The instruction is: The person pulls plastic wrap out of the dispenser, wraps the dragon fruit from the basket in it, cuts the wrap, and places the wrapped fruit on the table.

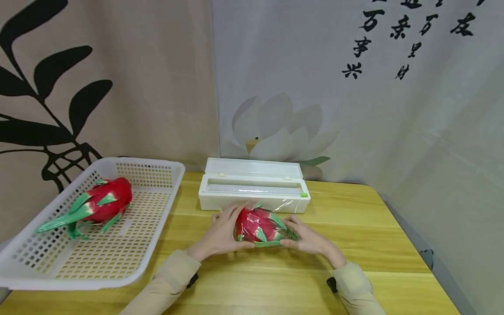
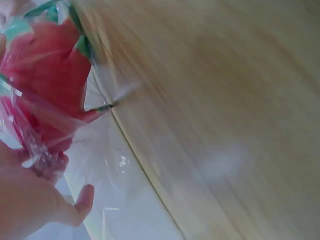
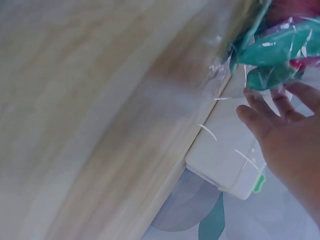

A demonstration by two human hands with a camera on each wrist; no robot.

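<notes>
A red dragon fruit with green scales (image 1: pixel 257 225), covered in clear cling film, is held between both hands over the table in the head view. My left hand (image 1: pixel 222 234) grips its left end, fingers behind and thumb at the front. At the green-leaved right end, my right hand (image 1: pixel 309 236) holds it with fingers and thumb. Crinkled cling film (image 2: pixel 37 145) bunches near the left hand in the left wrist view. Just behind the fruit stands a white cling film dispenser (image 1: pixel 214 201), lid up; shiny film shows across its front. Wrapped green tips (image 3: pixel 280 47) lie by the right fingers.
At the left sits a white perforated basket (image 1: pixel 159 227) holding another dragon fruit (image 1: pixel 112 201) that shows no film. The wooden table (image 1: pixel 378 245) meets a printed cloth backdrop (image 1: pixel 275 57) behind the dispenser. A green slider (image 1: pixel 303 194) is at the dispenser's right end.
</notes>
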